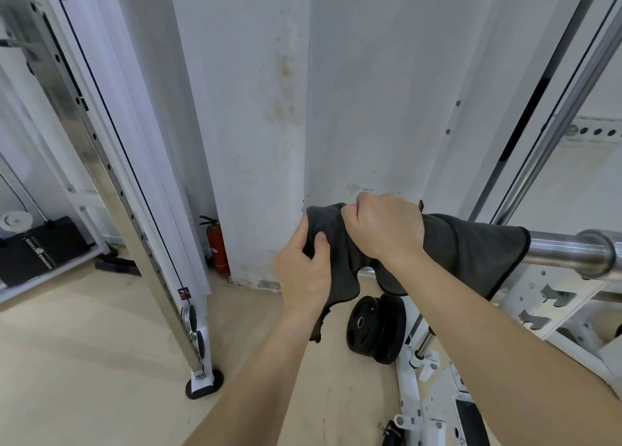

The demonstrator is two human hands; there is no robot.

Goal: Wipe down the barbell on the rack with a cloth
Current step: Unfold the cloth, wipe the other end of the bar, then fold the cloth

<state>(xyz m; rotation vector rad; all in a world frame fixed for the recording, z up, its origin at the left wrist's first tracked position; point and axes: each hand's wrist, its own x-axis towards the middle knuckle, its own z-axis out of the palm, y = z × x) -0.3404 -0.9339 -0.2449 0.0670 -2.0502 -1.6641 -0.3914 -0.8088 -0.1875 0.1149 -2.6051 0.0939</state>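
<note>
Barbell (568, 253) wears the cloth (471, 250) (dark grey); left hand (303, 270) and right hand (383, 226) clamp fingers on it.

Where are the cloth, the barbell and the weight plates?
cloth (471, 253), head view: its hanging right flap.
barbell (565, 253), head view: bare steel sleeve.
plates (370, 324), head view: front plate's face.

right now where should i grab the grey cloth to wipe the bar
Grip the cloth from above where it drapes over the barbell, curling round it as the right hand does; the hanging ends would likely give no pressure.
</note>
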